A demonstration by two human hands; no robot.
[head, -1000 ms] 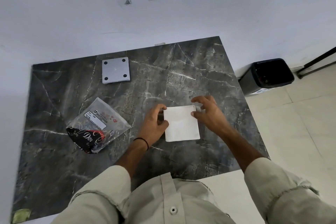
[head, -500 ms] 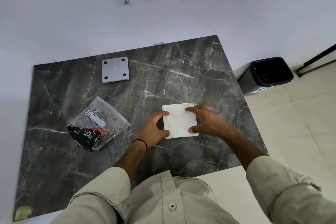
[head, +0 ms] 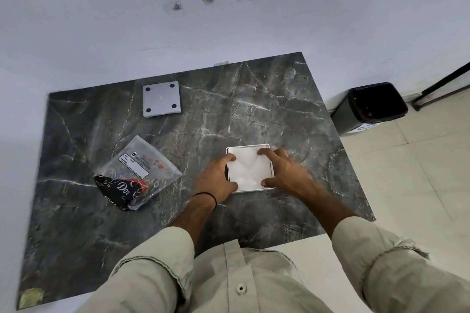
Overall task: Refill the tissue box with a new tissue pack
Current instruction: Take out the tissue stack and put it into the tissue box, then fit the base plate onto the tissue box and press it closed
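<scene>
Head view shows your left hand (head: 216, 180) and right hand (head: 286, 173) spread wide, gripping nothing, fingers pressing the white tissue stack (head: 250, 169) inside the tissue box (head: 250, 145), on the marble table (head: 254, 99) right of the plastic wrapper (head: 138, 173)

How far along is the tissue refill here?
Done: wrapper lies aside, tissues sit in the box. In hand: left hand and right hand press them down. Left: the grey lid lies apart on the table.
</scene>
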